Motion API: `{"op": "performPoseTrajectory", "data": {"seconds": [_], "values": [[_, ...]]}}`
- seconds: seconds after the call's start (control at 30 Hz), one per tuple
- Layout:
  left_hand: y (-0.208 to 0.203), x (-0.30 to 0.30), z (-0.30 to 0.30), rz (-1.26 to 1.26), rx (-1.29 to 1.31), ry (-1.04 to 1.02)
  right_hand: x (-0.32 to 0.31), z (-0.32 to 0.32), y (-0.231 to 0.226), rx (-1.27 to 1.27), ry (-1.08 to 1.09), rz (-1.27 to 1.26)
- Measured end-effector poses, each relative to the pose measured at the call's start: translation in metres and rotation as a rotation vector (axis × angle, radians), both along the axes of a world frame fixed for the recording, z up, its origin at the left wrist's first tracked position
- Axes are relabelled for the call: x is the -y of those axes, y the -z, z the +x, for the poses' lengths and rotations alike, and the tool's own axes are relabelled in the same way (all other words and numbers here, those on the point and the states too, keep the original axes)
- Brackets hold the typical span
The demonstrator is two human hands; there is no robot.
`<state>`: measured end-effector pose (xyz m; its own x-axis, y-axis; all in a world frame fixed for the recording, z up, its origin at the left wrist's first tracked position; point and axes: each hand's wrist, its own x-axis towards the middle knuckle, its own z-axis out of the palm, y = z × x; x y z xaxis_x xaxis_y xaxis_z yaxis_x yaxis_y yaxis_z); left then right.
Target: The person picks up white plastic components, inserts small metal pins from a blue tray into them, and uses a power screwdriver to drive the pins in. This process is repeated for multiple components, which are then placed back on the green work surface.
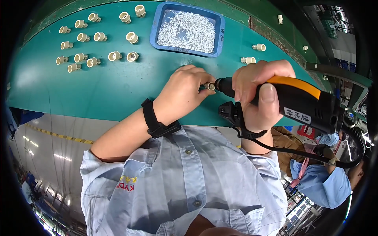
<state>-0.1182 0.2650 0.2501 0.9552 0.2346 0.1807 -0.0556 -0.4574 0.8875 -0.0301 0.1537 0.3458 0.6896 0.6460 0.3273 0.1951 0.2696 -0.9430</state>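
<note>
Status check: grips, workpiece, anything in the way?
Left grip pinching cream fitting. Right grip around black-and-orange power driver, nose at fitting, contact unclear. Left grip partly hides fitting. Blue tray beyond.

Our left forearm (122, 131) slants inward, the left hand (183, 92) pinching between thumb (206, 94) and fingers (206, 77); our right hand (262, 92) curls in a grip, its thumb pointing away from us.

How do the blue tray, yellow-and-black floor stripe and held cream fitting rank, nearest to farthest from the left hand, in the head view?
1. Held cream fitting, pinched in the left hand.
2. Blue tray, ahead on the green table.
3. Yellow-and-black floor stripe, off to the left.
</note>
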Motion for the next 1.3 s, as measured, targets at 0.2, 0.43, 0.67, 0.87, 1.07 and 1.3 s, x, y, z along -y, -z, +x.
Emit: {"op": "performPoseTrajectory", "data": {"seconds": [0.2, 0.43, 0.67, 0.87, 1.07, 1.3], "values": [[-0.003, 0.000, -0.002, 0.044, 0.000, 0.021, -0.002, -0.001, 0.002, 0.041, 0.007, 0.013], [-0.009, -0.001, 0.003, 0.137, 0.194, 0.035, 0.040, 0.008, -0.017, -0.008, -0.097, 0.312], [-0.021, -0.065, 0.039, 0.603, -0.166, -0.151, 0.057, 0.013, -0.008, 0.028, -0.009, 0.304], [-0.024, -0.075, 0.055, 0.358, -0.309, -0.114, 0.055, 0.011, -0.003, 0.013, 0.023, 0.285], [-0.021, -0.065, 0.050, 0.444, -0.042, -0.169, 0.076, 0.020, -0.001, -0.023, -0.051, 0.293], [-0.023, -0.057, 0.046, 0.327, -0.072, -0.209, 0.099, 0.041, 0.009, -0.162, -0.434, 0.413]]}}
